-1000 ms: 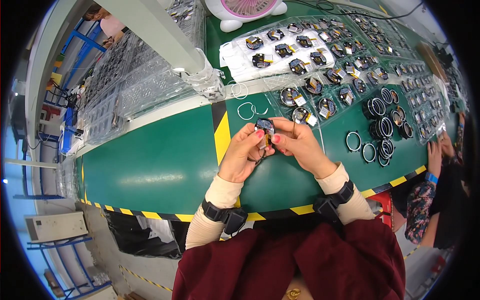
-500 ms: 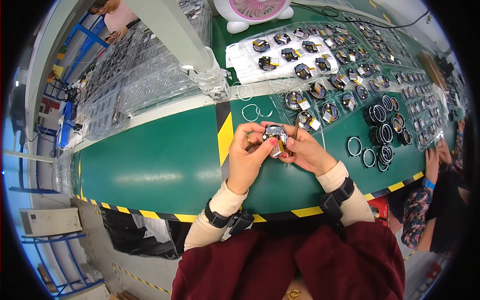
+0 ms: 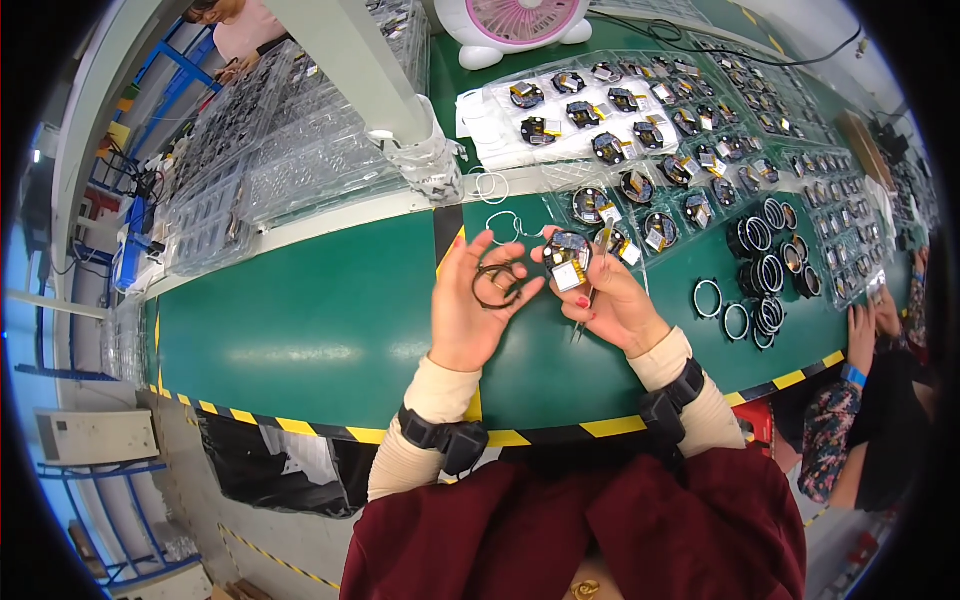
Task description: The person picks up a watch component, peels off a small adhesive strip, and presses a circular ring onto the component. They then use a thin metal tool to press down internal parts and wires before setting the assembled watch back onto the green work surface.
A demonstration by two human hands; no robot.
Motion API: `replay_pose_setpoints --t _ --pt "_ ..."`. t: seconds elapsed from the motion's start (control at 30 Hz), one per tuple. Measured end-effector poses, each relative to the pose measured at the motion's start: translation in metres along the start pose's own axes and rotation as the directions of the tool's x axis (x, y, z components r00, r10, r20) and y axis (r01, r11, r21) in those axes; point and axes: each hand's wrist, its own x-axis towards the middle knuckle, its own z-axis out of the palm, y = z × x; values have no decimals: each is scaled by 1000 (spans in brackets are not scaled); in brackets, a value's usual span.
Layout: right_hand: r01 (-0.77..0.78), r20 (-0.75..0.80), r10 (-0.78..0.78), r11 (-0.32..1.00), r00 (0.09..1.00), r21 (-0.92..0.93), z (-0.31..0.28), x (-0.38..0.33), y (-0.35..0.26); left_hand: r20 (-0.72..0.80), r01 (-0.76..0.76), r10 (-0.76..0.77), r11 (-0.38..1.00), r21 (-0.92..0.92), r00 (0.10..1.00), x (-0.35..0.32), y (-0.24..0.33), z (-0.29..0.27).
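Observation:
My left hand is raised over the green table, palm up, fingers spread and curled, with a thin black ring resting against them. Beside it, my right hand pinches a round circuit board module by its edge. A pale rectangular part and a yellow flex strip show on the module. A pair of metal tweezers is also held in the right hand, lying alongside the module. The two hands are apart, and the ring does not touch the module.
Clear trays of similar round modules fill the far right of the table. Black and silver rings stand stacked at right. A pink-white fan, a wrapped pillar and white cords lie beyond. A co-worker's hand rests at right.
My left hand has drawn away leftward from the module and opened out, showing the black ring. The right hand keeps the module, now tilted with its face more visible.

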Motion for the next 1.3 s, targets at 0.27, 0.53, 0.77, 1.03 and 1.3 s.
replay_pose_setpoints --t 0.27,0.53,0.77,1.03,1.3 --pt "49 -35 -47 998 998 40 -6 -1 -3 203 -233 175 922 311 963 0 -14 -12" --pt "151 -94 -159 985 983 -82 2 -1 -6 230 206 -139 932 -297 963 9 -3 -15" --pt "287 -179 -430 806 885 -517 7 1 7 270 250 -170 921 -298 948 8 -19 -14" --pt "253 -63 -661 371 748 -893 23 2 27 358 310 -206 914 -263 911 12 -30 -20" --pt "164 222 -718 -151 660 -975 26 1 24 403 154 -93 980 -123 910 12 -29 -21"
